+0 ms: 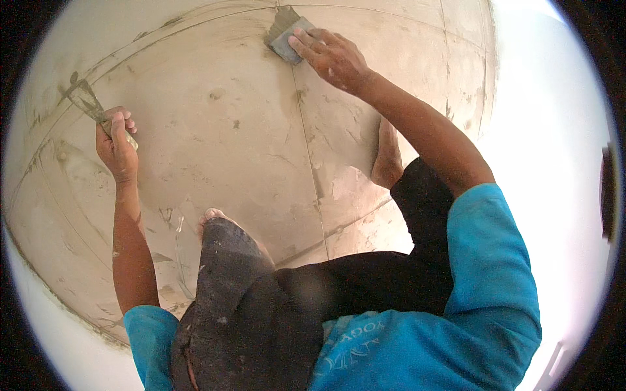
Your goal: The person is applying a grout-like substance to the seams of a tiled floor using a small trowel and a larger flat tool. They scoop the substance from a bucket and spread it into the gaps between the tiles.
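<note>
My left hand (118, 146) is closed around the handle of a putty knife (85, 98), held over the left side of the tiled floor. Its broad blade points away from me, up and to the left, and a dark lump sits by its tip. At the far middle, my right hand (336, 60) grips a flat grey spreader (285, 47) against the floor. Wet grey grout (285, 17) lies along the spreader's far edge, close to where two tile joints meet. My right arm is stretched out in front of me.
Large beige tiles (225, 143) with thin joints and grey smears cover the floor. My bare feet (388, 156) rest on them, with bent knees in dark trousers between my arms. White walls (548, 98) border the floor at right and lower left. Clear thin plastic (180, 251) lies beside my left knee.
</note>
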Available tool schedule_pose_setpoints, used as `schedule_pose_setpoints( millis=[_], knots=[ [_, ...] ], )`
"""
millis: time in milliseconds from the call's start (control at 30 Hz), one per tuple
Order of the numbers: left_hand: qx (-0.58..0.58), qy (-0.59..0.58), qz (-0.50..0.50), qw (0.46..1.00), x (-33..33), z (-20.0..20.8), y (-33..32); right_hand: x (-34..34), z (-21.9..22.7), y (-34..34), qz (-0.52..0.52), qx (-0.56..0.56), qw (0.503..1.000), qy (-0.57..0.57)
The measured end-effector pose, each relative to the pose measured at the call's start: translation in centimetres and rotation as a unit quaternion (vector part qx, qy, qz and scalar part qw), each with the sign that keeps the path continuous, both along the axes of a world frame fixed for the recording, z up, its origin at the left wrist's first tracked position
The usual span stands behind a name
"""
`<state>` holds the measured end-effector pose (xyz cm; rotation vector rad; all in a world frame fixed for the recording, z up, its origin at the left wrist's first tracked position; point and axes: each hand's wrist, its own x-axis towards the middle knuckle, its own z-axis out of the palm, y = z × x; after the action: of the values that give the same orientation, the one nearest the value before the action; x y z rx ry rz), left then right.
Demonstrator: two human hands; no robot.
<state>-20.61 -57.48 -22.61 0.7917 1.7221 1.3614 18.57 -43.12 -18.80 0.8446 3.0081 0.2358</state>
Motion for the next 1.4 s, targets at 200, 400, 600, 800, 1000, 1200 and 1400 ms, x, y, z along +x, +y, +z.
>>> schedule_pose_setpoints(
  millis=[200,400,600,800,1000,1200,1400],
  knots=[
    [0.010,-0.003,0.006,1.000,0.1,0.3,0.4,-2.2,3.1,4.1,-0.213,-0.118,0.969,0.049],
    [-0.007,0.009,0.000,1.000,0.7,0.2,0.8,-3.1,-0.5,7.2,-0.161,-0.136,0.975,0.074],
    [0.029,-0.011,0.009,0.999,0.2,-0.9,0.1,0.0,2.9,-2.8,-0.002,-0.243,0.968,0.058],
    [-0.001,0.009,0.007,1.000,0.2,-0.3,0.2,2.1,3.3,-1.2,-0.010,-0.233,0.971,-0.047],
    [0.016,-0.002,-0.009,1.000,-0.3,-1.2,0.5,3.8,0.0,0.3,0.082,-0.140,0.986,0.045],
    [-0.006,-0.001,0.018,1.000,-1.0,-1.1,-0.4,2.4,2.9,1.3,-0.055,-0.169,0.983,0.053],
    [-0.021,-0.001,-0.019,1.000,-0.3,-0.3,1.1,-1.3,1.2,4.5,-0.188,-0.175,0.957,0.135]
  ],
)
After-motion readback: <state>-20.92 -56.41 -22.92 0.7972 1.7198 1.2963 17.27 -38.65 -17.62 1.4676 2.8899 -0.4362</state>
